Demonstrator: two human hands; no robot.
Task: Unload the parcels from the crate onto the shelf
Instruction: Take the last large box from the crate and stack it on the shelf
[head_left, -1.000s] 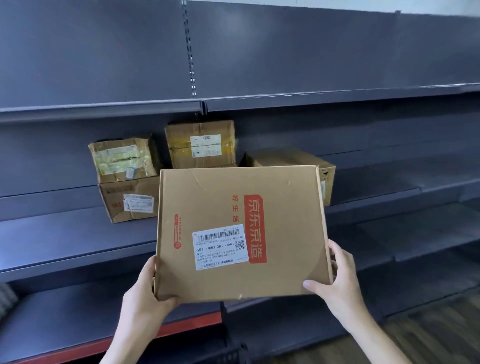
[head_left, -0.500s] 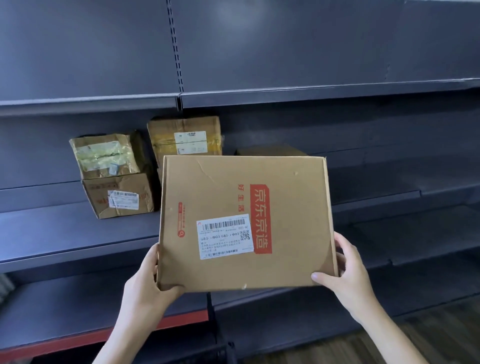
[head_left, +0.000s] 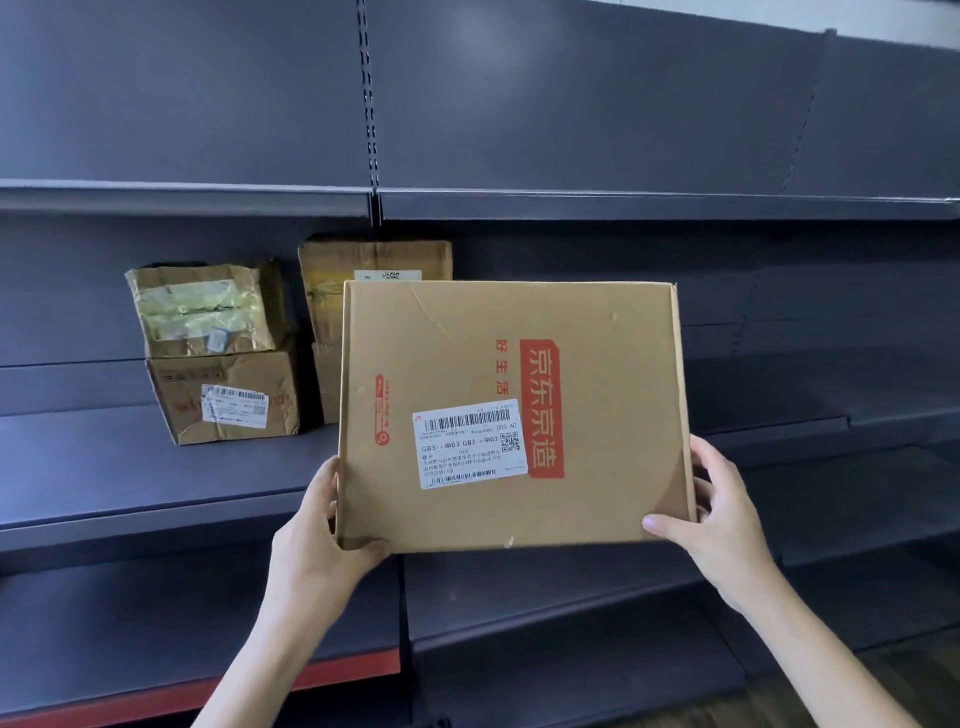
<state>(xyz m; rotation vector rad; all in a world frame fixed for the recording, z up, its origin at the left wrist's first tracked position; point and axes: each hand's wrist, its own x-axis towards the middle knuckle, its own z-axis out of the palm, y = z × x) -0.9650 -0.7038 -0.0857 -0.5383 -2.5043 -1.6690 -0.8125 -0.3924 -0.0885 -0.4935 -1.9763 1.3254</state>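
Note:
A flat brown cardboard parcel (head_left: 571, 374) with red print and a white barcode label is held up in front of the dark grey shelf (head_left: 156, 478). My left hand (head_left: 317, 540) grips its lower left corner, thumb on the front face. My right hand (head_left: 722, 514) grips its lower right corner, fingers behind the box. The parcel hangs in the air at the height of the middle shelf board, its face tilted toward me. The crate is out of view.
On the middle shelf stand two stacked taped boxes (head_left: 218, 353) at the left and another stack of boxes (head_left: 332, 291) partly hidden behind the held parcel. Bare shelf boards run above, below and to the right (head_left: 831, 426). Wooden floor shows at the bottom right.
The parcel has risen and moved a little toward the shelf, now covering the box that stood behind it on the right. Both hands keep the same grip.

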